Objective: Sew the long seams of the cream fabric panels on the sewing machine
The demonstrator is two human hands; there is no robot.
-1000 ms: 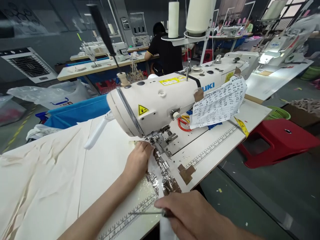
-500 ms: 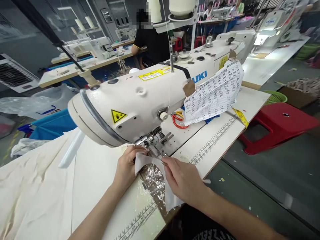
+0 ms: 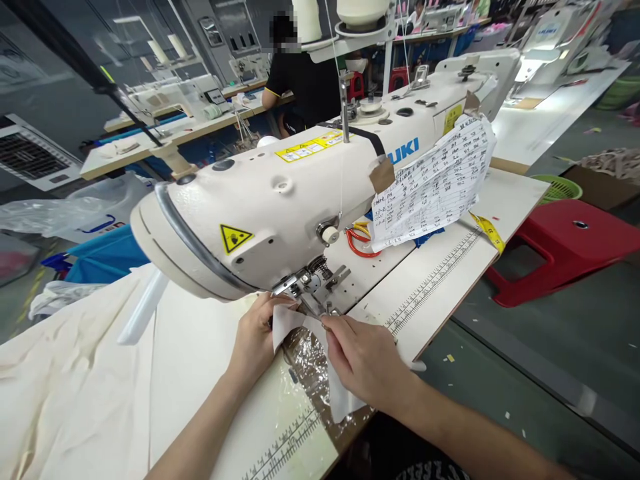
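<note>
A white sewing machine (image 3: 280, 200) stands across the table, its needle area just in front of my fingers. My left hand (image 3: 257, 333) is closed on the left end of a white piece of fabric (image 3: 343, 397), beside the presser foot (image 3: 313, 303). On the other side, my right hand (image 3: 363, 353) pinches the fabric's edge close to the foot. The fabric curves between both hands, and its loose end hangs down toward the table's front edge. Clear shiny plastic film (image 3: 307, 357) covers the table under it. My left fingertips are partly hidden behind the cloth and machine.
Cream fabric (image 3: 65, 373) spreads over the table's left side. A handwritten paper (image 3: 435, 187) hangs on the machine arm, above red-handled scissors (image 3: 361, 245). A yellow tape measure (image 3: 489, 233) lies at the right edge, near a red stool (image 3: 565, 247). A person (image 3: 305, 87) sits beyond.
The view has shifted slightly. My right hand has come a little closer to the left one, and the fabric between them is bunched into a sharper fold.
</note>
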